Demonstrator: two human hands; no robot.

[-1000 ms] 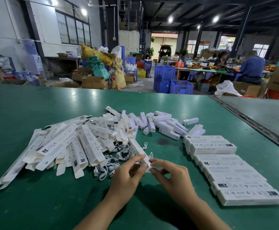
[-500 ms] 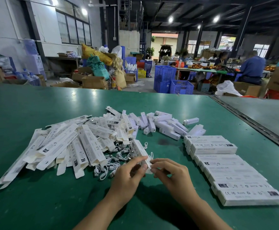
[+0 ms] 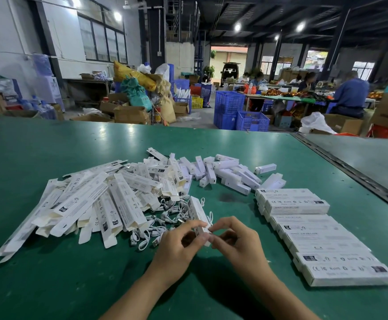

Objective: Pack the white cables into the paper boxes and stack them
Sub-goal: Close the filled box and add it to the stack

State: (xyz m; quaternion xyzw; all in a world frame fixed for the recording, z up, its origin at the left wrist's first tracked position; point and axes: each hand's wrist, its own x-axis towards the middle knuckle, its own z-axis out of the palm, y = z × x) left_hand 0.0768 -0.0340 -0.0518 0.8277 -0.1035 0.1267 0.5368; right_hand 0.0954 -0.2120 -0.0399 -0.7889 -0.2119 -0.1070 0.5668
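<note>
My left hand (image 3: 177, 247) grips the near end of a long white paper box (image 3: 197, 212) that points away from me. My right hand (image 3: 234, 241) pinches the flap at that same end with thumb and fingertips. A thin white cable loop (image 3: 209, 215) sticks out beside the box. Loose white cables (image 3: 165, 218) lie tangled just left of my hands. A heap of flat, unfilled paper boxes (image 3: 96, 204) spreads to the left. Closed boxes (image 3: 322, 241) lie side by side in a row on the right.
Small white rectangular parts (image 3: 225, 173) are scattered behind the cables. The green table (image 3: 73, 285) ends on the right at a dark metal seam (image 3: 350, 174). Beyond the far edge stand blue crates (image 3: 230, 109), cardboard cartons and people seated at another table.
My right fingers have shifted slightly on the box's end flap. The box stays in my left hand at about the same place.
</note>
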